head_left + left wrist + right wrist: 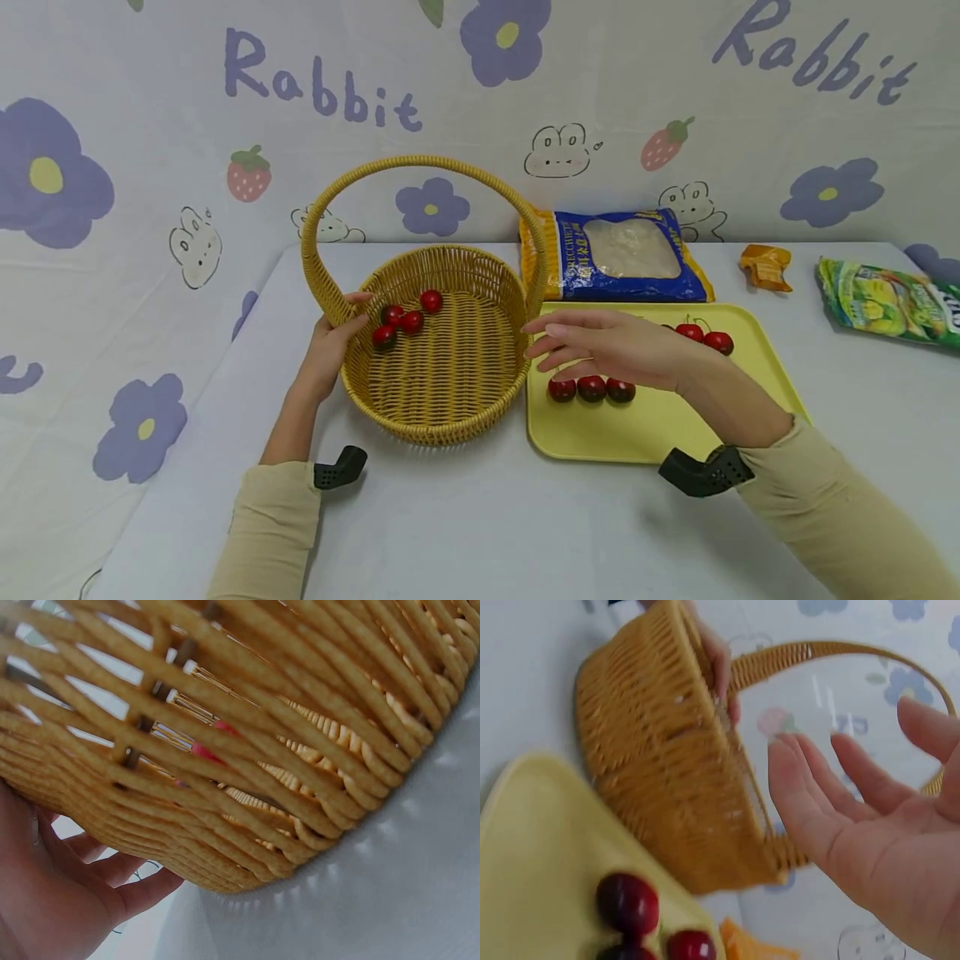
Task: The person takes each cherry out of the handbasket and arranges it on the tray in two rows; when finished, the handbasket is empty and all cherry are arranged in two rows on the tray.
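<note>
A yellow wicker basket [442, 425] with a tall arched handle stands on the white table; a few dark red cherries [412, 322] lie inside at its left. My left hand [330, 346] grips the basket's left rim at the foot of the handle, with fingertips over the edge. In the left wrist view, that hand [67, 892] is against the woven side. My right hand [615, 343] has loosely extended fingers close to the basket's right rim and holds nothing. Beneath it, a yellow tray [600, 437] bears more cherries [591, 389], some partly hidden by the hand.
Behind the tray lies a blue and yellow pasta bag [630, 250]. A small orange packet [767, 267] and a green snack bag [888, 302] lie at the back right. A printed cloth [480, 108] hangs behind the table.
</note>
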Available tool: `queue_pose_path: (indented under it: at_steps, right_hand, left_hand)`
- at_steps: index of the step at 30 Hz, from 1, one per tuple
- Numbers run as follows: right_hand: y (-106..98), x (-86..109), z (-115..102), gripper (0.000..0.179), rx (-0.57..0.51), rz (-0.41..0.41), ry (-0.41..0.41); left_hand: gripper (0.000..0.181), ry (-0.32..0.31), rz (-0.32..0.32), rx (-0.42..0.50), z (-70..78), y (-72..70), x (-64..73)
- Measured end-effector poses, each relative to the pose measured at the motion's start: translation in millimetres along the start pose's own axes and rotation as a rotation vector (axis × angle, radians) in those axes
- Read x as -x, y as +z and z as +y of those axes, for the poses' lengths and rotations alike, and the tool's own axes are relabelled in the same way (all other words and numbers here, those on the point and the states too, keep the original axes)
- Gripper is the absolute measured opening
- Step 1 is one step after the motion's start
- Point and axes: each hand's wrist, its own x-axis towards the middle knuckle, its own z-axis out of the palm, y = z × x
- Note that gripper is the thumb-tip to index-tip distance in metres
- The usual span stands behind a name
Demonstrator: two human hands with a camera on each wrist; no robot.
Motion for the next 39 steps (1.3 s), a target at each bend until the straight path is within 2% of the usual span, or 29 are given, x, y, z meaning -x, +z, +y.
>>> queue_pose_path:
  at_steps: [11, 17, 29, 34, 39]
  right_hand:
    - [40.6, -47.0, -25.8, 0.046, -0.089, 0.111, -0.054]
    - [53.2, -75.3, -38.1, 0.044, -0.123, 0.228, -0.018]
    - [55.2, -123.3, -54.2, 0.039, -0.287, 0.395, 0.048]
    - [50.1, -140.6, -51.9, 0.039, -0.315, 0.432, 0.063]
    - [43.2, -158.7, -48.0, 0.044, -0.317, 0.491, 0.128]
  left_hand:
    - [0.040, -0.002, 0.002, -0.011, 0.6, 0.7, 0.1]
    - [0.039, 0.002, 0.002, -0.006, -1.2, 0.5, -0.8]
    - [0.039, 0.002, 0.003, -0.007, -3.1, -1.3, -1.1]
    - [0.039, 0.006, -0.001, -0.009, -2.6, -1.3, -1.5]
    - [0.039, 0.009, -0.001, -0.010, -2.4, -1.2, -1.8]
